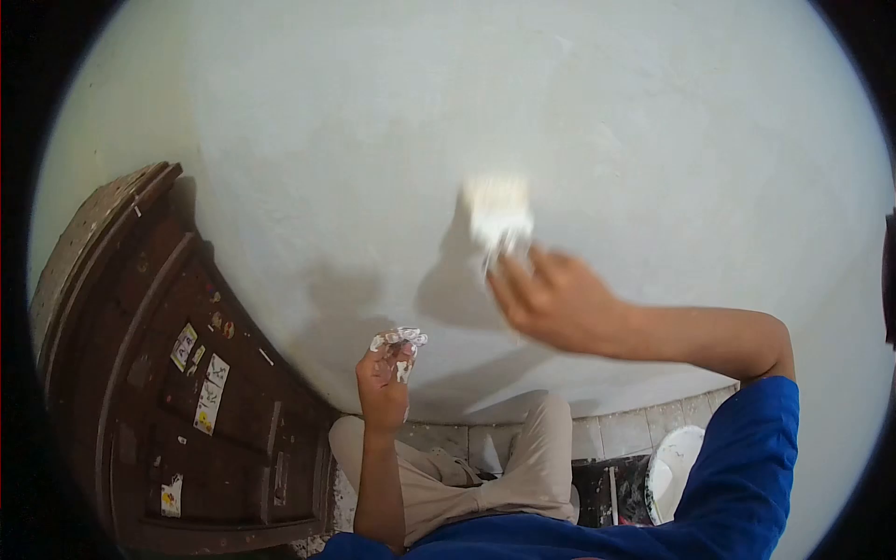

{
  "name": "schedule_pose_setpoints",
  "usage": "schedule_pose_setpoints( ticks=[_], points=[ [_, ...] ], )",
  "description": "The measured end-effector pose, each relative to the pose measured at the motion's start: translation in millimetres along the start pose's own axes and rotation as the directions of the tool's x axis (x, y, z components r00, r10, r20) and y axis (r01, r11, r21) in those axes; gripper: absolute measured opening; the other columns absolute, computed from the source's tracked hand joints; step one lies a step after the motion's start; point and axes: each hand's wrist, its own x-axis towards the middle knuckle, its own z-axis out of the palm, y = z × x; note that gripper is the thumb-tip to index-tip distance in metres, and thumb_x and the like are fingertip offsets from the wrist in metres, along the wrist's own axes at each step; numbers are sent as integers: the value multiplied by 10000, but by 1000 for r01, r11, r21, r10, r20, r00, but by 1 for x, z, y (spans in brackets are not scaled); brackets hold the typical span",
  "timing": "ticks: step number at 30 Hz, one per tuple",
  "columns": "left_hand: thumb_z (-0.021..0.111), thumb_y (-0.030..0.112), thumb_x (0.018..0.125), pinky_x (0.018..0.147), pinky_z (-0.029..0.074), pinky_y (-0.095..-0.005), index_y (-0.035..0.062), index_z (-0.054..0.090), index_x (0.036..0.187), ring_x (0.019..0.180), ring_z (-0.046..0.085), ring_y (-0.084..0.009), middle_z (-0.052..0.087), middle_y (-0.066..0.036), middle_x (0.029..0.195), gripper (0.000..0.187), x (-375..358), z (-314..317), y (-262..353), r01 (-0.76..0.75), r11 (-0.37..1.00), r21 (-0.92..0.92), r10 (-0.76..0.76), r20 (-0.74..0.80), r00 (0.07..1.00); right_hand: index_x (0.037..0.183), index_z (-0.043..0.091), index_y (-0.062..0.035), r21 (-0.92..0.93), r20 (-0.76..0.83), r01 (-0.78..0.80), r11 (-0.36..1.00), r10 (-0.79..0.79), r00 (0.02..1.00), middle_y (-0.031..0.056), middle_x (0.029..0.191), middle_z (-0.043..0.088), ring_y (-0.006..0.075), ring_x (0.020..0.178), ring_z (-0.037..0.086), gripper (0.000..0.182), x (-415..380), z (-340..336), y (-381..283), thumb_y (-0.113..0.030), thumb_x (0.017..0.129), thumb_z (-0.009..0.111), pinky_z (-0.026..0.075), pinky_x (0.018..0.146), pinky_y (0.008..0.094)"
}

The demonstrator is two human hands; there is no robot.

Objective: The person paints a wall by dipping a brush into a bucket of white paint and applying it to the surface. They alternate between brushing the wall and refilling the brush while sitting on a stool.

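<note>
Here our right hand (560, 303) is closed around the handle of a wide paintbrush (499, 217), the grip wrapped tight low on the handle, with the bristles loaded in white and pressed to the pale wall (653, 121). The brush is blurred, so we cannot tell the exact tilt of the bristles. Our left hand (385, 381) is held lower and nearer the body, its fingers pinched on a small crumpled, paint-smeared scrap (399, 338), perhaps plastic or foil; it stays clear of the wall.

To do this stroke well, we judge that the brush should meet the wall flat across its full width, with even pressure and long overlapping passes, so no ridges are left in the wet coat.

Further out, a dark wooden door (187, 373) with stickers on its panels stands to the left, close to the painted area, so care near its frame seems wise. Below, a white bucket (677, 467) sits on the tiled floor (607, 434) beside our knees.
</note>
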Motion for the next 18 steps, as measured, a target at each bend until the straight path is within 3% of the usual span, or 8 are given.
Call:
schedule_pose_setpoints(
  ticks=[1,4,6,8,12,16,17,18],
  points=[
    [567,-19,871,840,448,-255,-18,583,1023,928,578,-120,617,-49,973,152,-1,1,-3,-12,1000,0,12,1,1000,901,603,-23,216,210,6,976,-53,976,129,855,611,266,744,647,214,-9,-3,-8,-134,718,610,510,544,362],
    [557,-41,863,831,445,-251,-21,585,1011,912,575,-121,610,-44,963,151,-3,10,-2,-51,999,-3,51,0,999,893,614,-27,334,167,-150,931,99,981,122,852,615,299,752,645,200,-11,-10,17,-115,714,614,515,590,412],
    [549,-53,859,815,444,-247,-20,586,1002,900,569,-117,603,-38,954,152,-6,6,-15,-66,998,-22,66,5,998,890,634,-77,430,12,-305,850,333,943,123,823,641,331,769,630,185,2,-30,66,-104,708,612,501,678,441],
    [543,-59,855,799,442,-245,-19,585,997,889,563,-112,597,-34,944,153,-5,11,-15,-48,998,-36,49,14,999,842,627,-63,359,-260,-329,873,432,864,124,760,630,331,727,620,131,11,-62,92,-133,732,619,481,613,445],
    [536,-62,850,778,437,-244,-22,584,994,881,554,-104,595,-35,944,157,-10,31,-4,-31,999,-22,32,50,998,873,601,-85,48,-562,-331,942,299,771,94,769,604,295,698,610,175,9,-81,112,-83,698,611,483,572,402],
    [526,-64,858,782,435,-244,-20,589,999,886,556,-106,604,-45,958,160,-17,33,-11,-7,999,-31,9,64,998,736,578,3,-210,-365,-91,973,8,931,137,780,550,291,709,603,140,-27,5,45,-109,661,616,496,471,334],
    [519,-65,861,793,437,-246,-22,585,1013,901,563,-116,605,-50,973,171,-18,32,-11,-4,1000,-3,4,69,998,728,585,34,-110,-222,-15,994,-10,975,143,779,558,317,773,621,150,-40,7,22,-90,653,620,497,447,328],
    [512,-66,863,803,438,-247,-24,580,1027,915,570,-126,605,-55,989,183,-20,30,-10,1,1000,24,-3,73,997,772,605,34,209,33,-62,976,56,998,141,764,556,350,838,636,161,-51,0,5,-66,648,620,525,516,341]
  ],
)
